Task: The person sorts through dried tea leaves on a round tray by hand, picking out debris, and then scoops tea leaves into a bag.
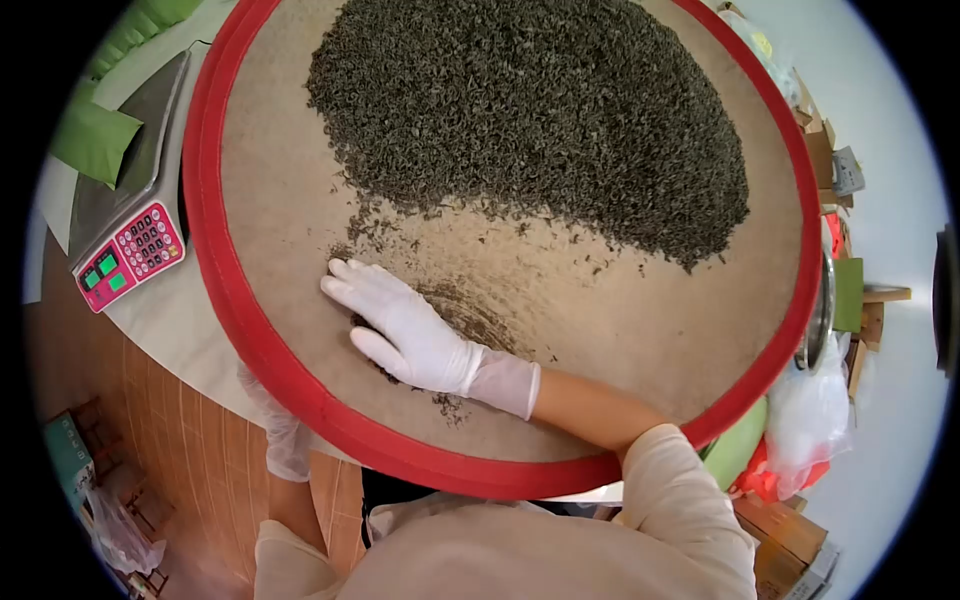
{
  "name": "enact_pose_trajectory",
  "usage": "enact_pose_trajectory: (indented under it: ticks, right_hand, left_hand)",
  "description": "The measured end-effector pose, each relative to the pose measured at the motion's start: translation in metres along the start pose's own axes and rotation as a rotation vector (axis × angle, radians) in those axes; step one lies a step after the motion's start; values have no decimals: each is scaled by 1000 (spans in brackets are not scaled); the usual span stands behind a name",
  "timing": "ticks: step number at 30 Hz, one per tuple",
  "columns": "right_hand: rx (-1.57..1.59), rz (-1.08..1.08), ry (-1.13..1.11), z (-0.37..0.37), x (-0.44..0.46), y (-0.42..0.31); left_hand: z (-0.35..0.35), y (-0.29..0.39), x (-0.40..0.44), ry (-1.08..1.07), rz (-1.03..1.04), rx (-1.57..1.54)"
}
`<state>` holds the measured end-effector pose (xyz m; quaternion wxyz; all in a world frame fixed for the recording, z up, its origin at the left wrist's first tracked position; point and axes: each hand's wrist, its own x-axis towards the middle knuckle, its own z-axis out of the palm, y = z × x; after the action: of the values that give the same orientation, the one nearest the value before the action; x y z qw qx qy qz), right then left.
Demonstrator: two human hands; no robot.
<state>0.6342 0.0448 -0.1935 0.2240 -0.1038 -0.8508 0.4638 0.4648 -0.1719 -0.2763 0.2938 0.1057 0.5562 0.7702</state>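
Observation:
A big heap of dark, dried leaves that look like tea (pixel 530 110) covers the far half of a round tray (pixel 640 340) with a red rim. On the tray's near left part lies my right hand (pixel 405 325) in a white glove, palm down, fingers stretched and thumb apart. Scattered leaf bits show around its fingertips and under the thumb, and a smear of fine leaves lies beside the wrist. My left hand (pixel 287 440), in a thin pale glove, is at the outside of the rim on the lower left; its fingers are hidden.
Left of the tray stands a pink digital scale (pixel 130 258) with a green packet (pixel 95 135) on its plate. Along the right edge are plastic bags (pixel 810 410) and cardboard boxes (pixel 785 530). A brown tiled floor (pixel 180 420) shows at lower left.

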Motion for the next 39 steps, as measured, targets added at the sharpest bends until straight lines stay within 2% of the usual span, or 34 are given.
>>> enact_pose_trajectory:
  ticks: [1, 2, 3, 4, 5, 8, 10, 11, 13, 14, 15, 20, 21, 22, 27, 29, 31, 33, 34, 35, 36, 37, 38, 39]
  right_hand:
    - [112, 4, 40, -2, -3, 3]
    - [133, 12, 168, 1, -4, 2]
    - [118, 18, 185, 1, -6, 4]
    - [172, 15, 239, 1, -7, 7]
    - [223, 10, 291, 1, -9, 8]
    - [108, -90, 380, 6, -12, 1]
    - [45, -118, 377, 2, -15, -3]
    - [18, -71, 348, 6, -15, -8]
    - [-30, -50, 304, 4, -18, -13]
    - [-69, -6, 350, 10, -17, -15]
    - [-128, 27, 386, 5, -15, -13]
    - [-215, 135, 371, -45, -33, -27]
    - [-188, 163, 367, -58, -41, -33]
    - [-233, 279, 294, -69, -52, -43]
    - [-367, 448, 412, -79, -126, -65]
    - [-502, 466, 394, -81, -151, -75]
    - [-543, 449, 410, -87, -169, -72]
    - [-580, 416, 392, -98, -177, -69]
    - [-586, 432, 396, -105, -180, -66]
    - [-591, 450, 401, -112, -182, -62]
    - [-592, 447, 387, -121, -180, -59]
    - [-599, 493, 388, -130, -176, -59]
    - [-606, 541, 387, -139, -170, -57]
    - [-654, 494, 370, -153, -162, -48]
  left_hand:
    - [-4, -2, 0, -12, 5, -1]
    - [-11, 0, 1, 60, -18, -26]
    - [-8, 4, 2, 127, -52, -55]
    - [23, 16, -4, 130, -43, 84]
    - [-2, 8, -2, 128, -95, -85]
    - [3, 12, 5, 121, -34, -14]
    - [-13, 11, 26, -157, 305, 515]
    - [-19, 15, 24, -161, 315, 520]
    - [20, 26, 19, -54, 142, 424]
    - [28, 29, 22, 51, 118, 273]
    - [54, 28, 19, 225, 186, 174]
    - [47, 31, 22, -19, 246, 327]
    - [48, 28, 28, -34, 274, 311]
    - [49, 28, 31, -31, 279, 327]
    - [44, 35, 26, -89, 208, 317]
    - [33, 27, 24, 42, 290, 228]
    - [32, 31, -37, 90, 315, 130]
    - [37, 46, -142, -29, 252, 302]
    - [18, 30, -172, -203, 200, 334]
    - [6, 9, -202, -451, 504, 584]
    - [-1, -24, -222, -720, 714, 637]
    - [-10, -44, -251, -867, 279, 855]
    - [-14, -76, -262, -1063, 308, 947]
    - [-18, -120, -260, -1214, 134, 1218]
